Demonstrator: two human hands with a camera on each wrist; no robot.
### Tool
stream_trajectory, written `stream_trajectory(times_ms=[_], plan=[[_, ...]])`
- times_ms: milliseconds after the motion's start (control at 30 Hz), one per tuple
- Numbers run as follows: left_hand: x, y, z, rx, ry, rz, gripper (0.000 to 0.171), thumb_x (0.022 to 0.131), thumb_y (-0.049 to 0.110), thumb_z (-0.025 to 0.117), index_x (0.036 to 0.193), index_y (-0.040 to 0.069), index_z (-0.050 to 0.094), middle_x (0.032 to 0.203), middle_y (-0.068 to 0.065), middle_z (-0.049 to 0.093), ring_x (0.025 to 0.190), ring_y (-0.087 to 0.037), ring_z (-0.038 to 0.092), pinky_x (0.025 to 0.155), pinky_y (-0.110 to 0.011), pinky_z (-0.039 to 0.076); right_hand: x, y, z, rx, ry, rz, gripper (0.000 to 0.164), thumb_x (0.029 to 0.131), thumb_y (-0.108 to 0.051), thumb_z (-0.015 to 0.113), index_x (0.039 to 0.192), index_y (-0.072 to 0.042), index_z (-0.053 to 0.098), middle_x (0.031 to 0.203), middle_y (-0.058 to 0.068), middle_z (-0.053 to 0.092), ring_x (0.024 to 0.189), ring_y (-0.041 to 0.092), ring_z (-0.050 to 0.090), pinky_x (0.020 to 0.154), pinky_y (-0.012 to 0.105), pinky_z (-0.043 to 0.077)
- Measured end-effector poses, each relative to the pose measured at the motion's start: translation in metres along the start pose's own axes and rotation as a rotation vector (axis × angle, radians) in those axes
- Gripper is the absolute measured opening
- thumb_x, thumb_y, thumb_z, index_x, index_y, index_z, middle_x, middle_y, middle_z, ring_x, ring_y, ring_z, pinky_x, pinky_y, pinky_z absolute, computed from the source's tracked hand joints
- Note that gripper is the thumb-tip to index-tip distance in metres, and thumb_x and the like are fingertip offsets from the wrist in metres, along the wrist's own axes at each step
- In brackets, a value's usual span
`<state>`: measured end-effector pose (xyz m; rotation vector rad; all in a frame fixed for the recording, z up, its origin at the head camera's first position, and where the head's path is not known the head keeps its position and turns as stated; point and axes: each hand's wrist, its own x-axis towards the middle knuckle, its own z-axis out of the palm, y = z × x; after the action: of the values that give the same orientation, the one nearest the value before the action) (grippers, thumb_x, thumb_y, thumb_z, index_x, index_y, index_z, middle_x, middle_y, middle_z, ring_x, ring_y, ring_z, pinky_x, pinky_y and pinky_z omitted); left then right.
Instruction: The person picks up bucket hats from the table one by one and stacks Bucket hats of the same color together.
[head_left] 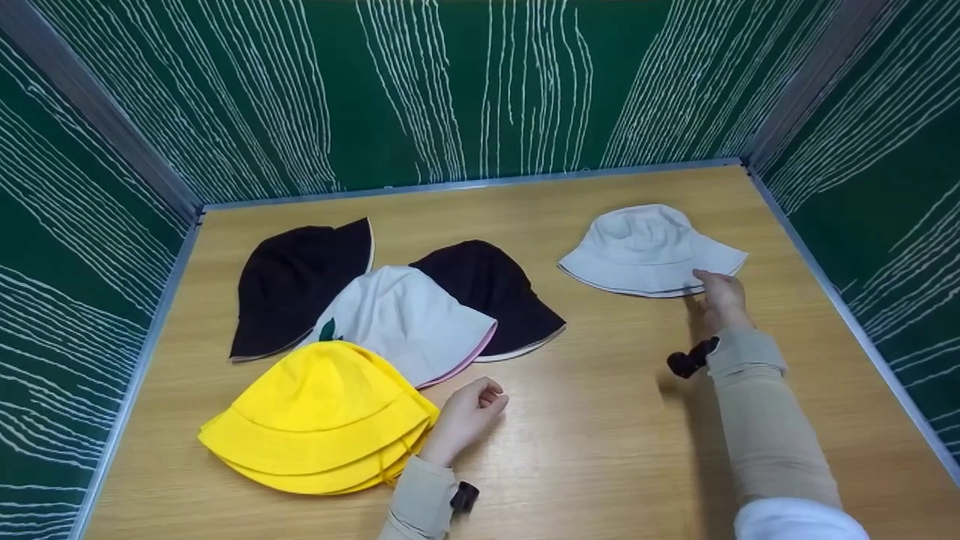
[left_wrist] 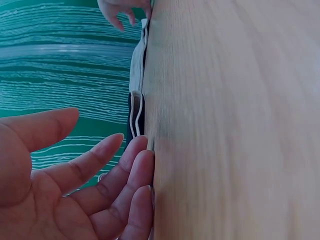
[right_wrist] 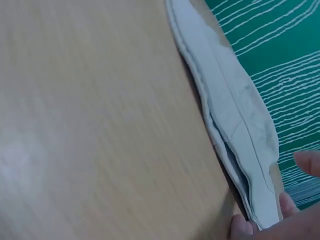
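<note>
At the right side of the table lies a white bucket hat, flattened, crown toward the back wall. My right hand pinches the near right corner of its brim; in the right wrist view fingertips show on either side of that edge. My left hand hovers beside several stacked yellow hats, its fingers loosely bent and holding nothing. In the left wrist view its palm and fingers are spread apart. Behind the yellow stack is a white hat with a pink edge, partly covered.
Two black hats lie toward the back left, overlapped by the pink-edged white one. A small green leaf shape shows above the yellow stack. Green walls with white lines enclose the wooden table on three sides.
</note>
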<state>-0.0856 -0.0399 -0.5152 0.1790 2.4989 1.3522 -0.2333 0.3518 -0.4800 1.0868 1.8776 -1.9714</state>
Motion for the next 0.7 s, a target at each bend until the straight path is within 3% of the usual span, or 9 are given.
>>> stream_trajectory(times_ms=[33,67,133,267,367,467,567,700], plan=[[0.0,0.0,0.0,-0.002,-0.001,-0.005,0.019,0.093,0.024,0.058,0.1,0.008,0.063,0.087,0.001,0.062,0.08,-0.012,0.054,0.075,-0.027,0.046,0.0,-0.002,0.001,0.052,0.016,0.023,0.072,0.094,-0.028,0.051,0.151,-0.013,0.011,0.152,-0.002,0.017,0.118,0.008,0.034,0.102,0.02,0.03],[0.0,-0.001,0.0,-0.004,-0.003,-0.005,0.019,0.093,0.024,0.058,0.1,0.008,0.063,0.088,0.0,0.062,0.08,-0.012,0.054,0.076,-0.027,0.046,0.0,-0.004,0.001,0.115,0.015,0.049,0.074,0.094,-0.026,0.052,0.152,-0.015,0.007,0.153,-0.005,0.016,0.125,0.006,0.028,0.105,0.018,0.028],[0.0,-0.001,0.0,-0.007,-0.001,0.003,0.019,0.092,0.024,0.058,0.1,0.007,0.063,0.088,0.0,0.062,0.081,-0.013,0.054,0.077,-0.029,0.047,0.002,-0.006,0.0,0.302,0.022,0.098,0.073,0.093,-0.02,0.054,0.152,-0.022,0.009,0.149,-0.012,0.021,0.121,0.001,0.031,0.103,0.016,0.03],[0.0,-0.003,0.0,-0.013,0.006,0.026,0.019,0.092,0.022,0.059,0.1,0.006,0.063,0.089,-0.001,0.063,0.082,-0.014,0.056,0.078,-0.03,0.048,0.01,-0.007,0.002,0.693,0.052,0.181,0.067,0.091,-0.011,0.059,0.146,-0.031,0.026,0.143,-0.014,0.029,0.123,0.002,0.035,0.105,0.018,0.034],[0.0,-0.004,0.001,-0.022,0.009,0.044,0.019,0.092,0.021,0.059,0.099,0.005,0.063,0.089,-0.003,0.063,0.082,-0.014,0.056,0.078,-0.03,0.048,0.016,-0.006,0.009,0.836,0.118,0.178,0.055,0.089,-0.006,0.061,0.135,-0.029,0.042,0.123,-0.012,0.04,0.111,0.003,0.043,0.097,0.017,0.041],[0.0,-0.005,0.001,-0.028,0.006,0.05,0.019,0.091,0.021,0.06,0.099,0.004,0.063,0.089,-0.003,0.063,0.082,-0.014,0.056,0.078,-0.03,0.048,0.018,-0.006,0.018,0.794,0.166,0.147,0.032,0.088,-0.005,0.063,0.114,-0.02,0.052,0.102,-0.007,0.045,0.092,0.005,0.047,0.078,0.015,0.049],[0.0,-0.006,0.0,-0.03,0.001,0.048,0.019,0.091,0.021,0.06,0.099,0.005,0.063,0.089,-0.003,0.063,0.083,-0.014,0.055,0.078,-0.03,0.048,0.017,-0.006,0.025,0.67,0.151,0.142,0.016,0.088,-0.006,0.063,0.097,-0.013,0.052,0.093,-0.005,0.049,0.08,0.007,0.048,0.064,0.016,0.049],[0.0,-0.006,0.001,-0.024,0.002,0.054,0.017,0.091,0.021,0.059,0.099,0.005,0.063,0.089,-0.002,0.063,0.083,-0.014,0.056,0.078,-0.029,0.048,0.016,-0.005,0.031,0.575,0.086,0.132,0.016,0.091,-0.004,0.056,0.104,-0.013,0.051,0.093,-0.004,0.048,0.079,0.008,0.047,0.067,0.019,0.048]])
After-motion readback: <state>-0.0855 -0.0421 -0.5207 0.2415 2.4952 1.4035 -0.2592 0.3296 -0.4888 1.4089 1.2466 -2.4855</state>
